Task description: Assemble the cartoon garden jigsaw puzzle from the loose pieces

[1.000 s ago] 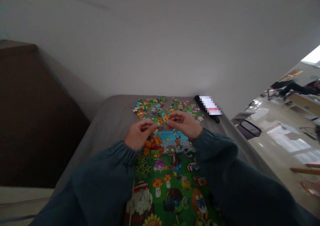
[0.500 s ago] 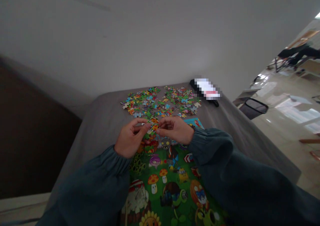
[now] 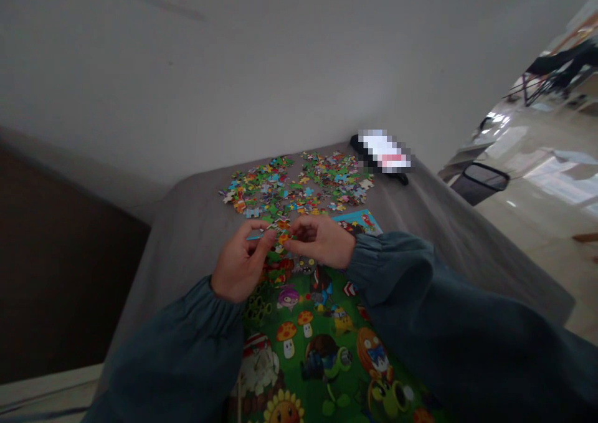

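Pale grey wall [image 3: 280, 68] rises behind the table draped in grey cloth [image 3: 187, 208] that I work over. On the cloth, a long green sheet printed with cartoon characters [image 3: 306, 364] runs toward me from under my hands, its light blue corner showing beyond my right wrist. Past its far edge spreads a loose heap of multicoloured jigsaw pieces [image 3: 339, 179], and to the heap's right lies a black phone with a bright screen [image 3: 384, 151]. My left hand [image 3: 240, 258] pinches thumb against fingers; my right hand [image 3: 323, 241] does likewise, facing it. Between both sets of fingertips, above the sheet's far part, sit the small orange-and-green cardboard pieces [image 3: 283, 225], to the right of my left thumb and equally near either hand. Their long axis seems to point away from me, though I can't tell whether they're joined. I can read no brand or label; the screen is blocked out.
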